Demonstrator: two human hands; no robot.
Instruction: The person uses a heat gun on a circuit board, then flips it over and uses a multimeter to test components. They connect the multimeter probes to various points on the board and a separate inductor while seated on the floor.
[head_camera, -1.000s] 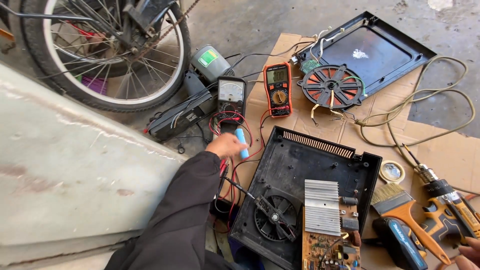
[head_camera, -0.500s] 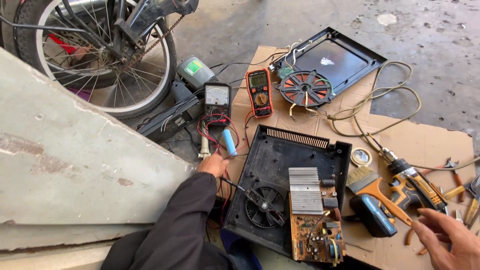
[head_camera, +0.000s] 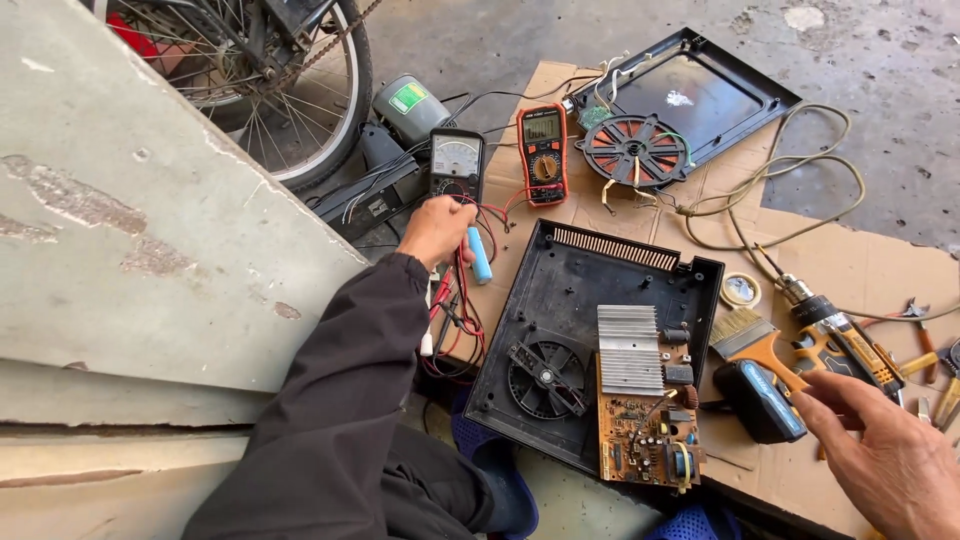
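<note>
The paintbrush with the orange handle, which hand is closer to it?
Right. The right hand hovers just beside the paintbrush; the left hand is across the black case, by the analog meter.

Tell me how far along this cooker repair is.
Done: the black housing lies opened, its coil lifted out beside the glass top, and its circuit board and fan exposed. In hand: the left hand holds a blue cylinder by the analog meter; the right hand reaches toward the cordless drill. Left: nothing is reassembled.
</note>
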